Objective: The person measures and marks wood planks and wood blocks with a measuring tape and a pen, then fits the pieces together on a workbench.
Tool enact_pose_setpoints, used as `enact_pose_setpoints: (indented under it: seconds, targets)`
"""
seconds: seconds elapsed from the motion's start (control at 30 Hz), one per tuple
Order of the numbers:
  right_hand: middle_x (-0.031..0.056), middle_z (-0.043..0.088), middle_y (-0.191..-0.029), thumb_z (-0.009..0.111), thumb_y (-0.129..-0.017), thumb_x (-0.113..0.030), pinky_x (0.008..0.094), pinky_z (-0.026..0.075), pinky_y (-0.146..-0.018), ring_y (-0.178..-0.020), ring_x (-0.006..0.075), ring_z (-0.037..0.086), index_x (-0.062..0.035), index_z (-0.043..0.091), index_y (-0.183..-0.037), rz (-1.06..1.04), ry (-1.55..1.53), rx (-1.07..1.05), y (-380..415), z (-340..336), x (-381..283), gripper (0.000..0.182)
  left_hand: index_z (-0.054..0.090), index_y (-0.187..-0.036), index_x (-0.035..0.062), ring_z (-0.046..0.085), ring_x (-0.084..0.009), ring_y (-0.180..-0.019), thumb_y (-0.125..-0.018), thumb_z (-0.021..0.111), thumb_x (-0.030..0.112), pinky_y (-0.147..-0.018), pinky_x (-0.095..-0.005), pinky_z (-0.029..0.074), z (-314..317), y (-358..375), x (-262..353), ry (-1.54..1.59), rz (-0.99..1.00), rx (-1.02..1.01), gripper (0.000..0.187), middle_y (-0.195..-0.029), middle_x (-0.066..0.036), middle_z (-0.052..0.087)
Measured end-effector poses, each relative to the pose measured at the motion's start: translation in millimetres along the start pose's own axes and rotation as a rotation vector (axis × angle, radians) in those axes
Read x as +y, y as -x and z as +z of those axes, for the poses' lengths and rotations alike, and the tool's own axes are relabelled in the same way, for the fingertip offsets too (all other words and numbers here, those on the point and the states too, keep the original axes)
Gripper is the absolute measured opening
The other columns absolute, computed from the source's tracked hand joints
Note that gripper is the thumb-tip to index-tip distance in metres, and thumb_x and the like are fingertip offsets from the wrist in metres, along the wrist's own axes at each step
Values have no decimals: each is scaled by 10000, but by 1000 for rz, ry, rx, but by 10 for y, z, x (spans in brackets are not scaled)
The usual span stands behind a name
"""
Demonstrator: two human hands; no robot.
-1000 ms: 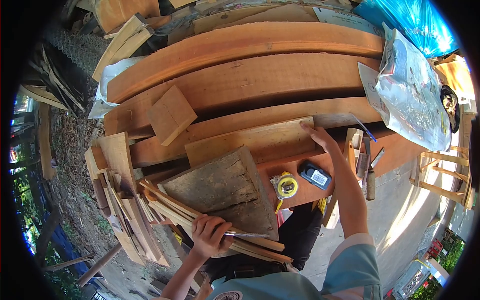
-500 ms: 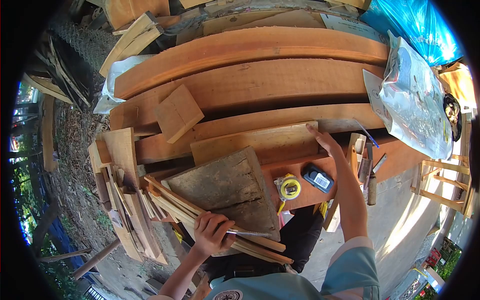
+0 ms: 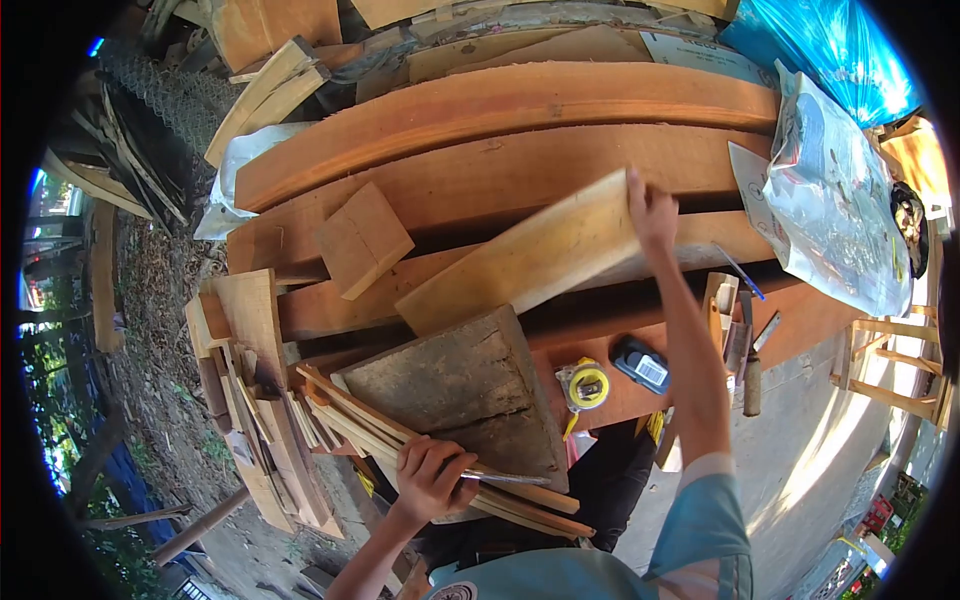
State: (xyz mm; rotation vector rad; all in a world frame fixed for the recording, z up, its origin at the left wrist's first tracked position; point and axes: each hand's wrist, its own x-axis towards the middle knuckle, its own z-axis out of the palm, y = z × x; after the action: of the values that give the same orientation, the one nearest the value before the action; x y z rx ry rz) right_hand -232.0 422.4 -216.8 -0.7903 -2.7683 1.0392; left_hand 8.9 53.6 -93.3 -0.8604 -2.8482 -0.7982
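My right hand (image 3: 655,218) is closed on the right end of a pale wooden board (image 3: 530,250). That end is raised, and the board slants down to its left end, behind the worn thick wooden block (image 3: 450,375). My left hand (image 3: 432,478) is closed around a thin silver tool (image 3: 510,478) whose kind I cannot make out; its slim end points right, across the block's near edge. Thin wood strips (image 3: 375,425) run close by the left hand, under and beside it. Right of the block lie a yellow tape measure (image 3: 585,386) and a dark device with a white label (image 3: 640,364).
Long reddish beams (image 3: 520,105) span the far side. A square wood block (image 3: 365,240) sits on them. Offcuts (image 3: 250,390) are stacked at left. A chisel with a wooden handle (image 3: 752,390) and a blue pen (image 3: 742,272) lie at right, near plastic sheeting (image 3: 835,200).
My right hand has closed on the pale board's right end and lifted it up and away from me, so the board now slants. My left hand still grips the silver tool.
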Motion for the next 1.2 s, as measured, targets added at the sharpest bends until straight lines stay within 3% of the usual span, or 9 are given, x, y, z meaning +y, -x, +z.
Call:
enact_pose_setpoints:
  seconds: [0.07,0.27,0.33,0.4,0.57,0.73,1.0,1.13,1.2]
  targets:
    - [233,626,-754,418,-831,-643,439,473,-701,-760,406,601,21,631,-795,-90,213,53,-421,-92,-190,698,642,-793,129,504,-216,-760,-765,544,316,-761,-387,393,11,18,-4,-4,-7,-18,212,-797,-26,544]
    - [199,654,-873,379,-812,-697,416,484,-808,-836,341,635,-8,671,-899,-445,236,-142,-1344,-582,-932,753,644,-783,163,515,-202,-746,-758,558,339,-757,-382,395,14,12,10,6,-49,-50,198,-788,-8,536]
    - [175,662,-815,371,-807,-711,381,499,-781,-809,310,645,-24,684,-867,-492,310,-184,-1530,-275,-1223,758,644,-781,171,514,-199,-745,-760,560,344,-758,-384,395,-4,20,8,-2,-51,-67,194,-796,-6,535]
    - [183,652,-931,370,-787,-741,411,459,-849,-930,307,617,-48,655,-1012,-525,451,-339,-1507,115,-1613,782,647,-787,193,516,-176,-764,-756,589,355,-752,-355,406,-10,6,-6,-9,-42,-69,175,-818,18,540]
    - [146,545,-1188,408,-822,-651,477,292,-1006,-1172,276,463,-47,536,-1190,-836,420,-80,-1223,1446,-1846,719,659,-824,221,532,-134,-794,-730,643,321,-767,-303,416,-27,19,-8,7,-88,-105,138,-857,49,565]
    - [109,388,-1357,460,-832,-563,510,225,-1027,-1279,254,320,-81,403,-1307,-780,615,-175,-848,1868,-1714,679,664,-846,213,542,-127,-816,-690,667,297,-800,-311,420,-43,27,2,18,-89,-106,177,-878,47,577]
    - [44,137,-1500,505,-828,-509,605,171,-1039,-1376,278,140,-231,252,-1414,-565,383,-156,-271,1819,-1160,696,655,-858,172,561,-162,-829,-685,657,252,-828,-350,428,-64,7,6,32,-64,-61,191,-881,11,583]
    - [102,113,-1498,535,-852,-344,619,177,-1036,-1377,305,130,-222,259,-1406,-366,519,-523,197,1225,-1197,631,643,-844,130,553,-213,-823,-688,636,218,-798,-372,426,-65,7,18,80,-30,20,179,-869,-16,576]
    - [182,231,-1453,572,-844,-269,572,240,-1039,-1341,332,237,-141,377,-1342,-373,447,-530,615,793,-1105,550,626,-861,124,539,-247,-859,-687,650,217,-791,-386,420,-49,21,8,67,7,47,199,-890,-32,564]
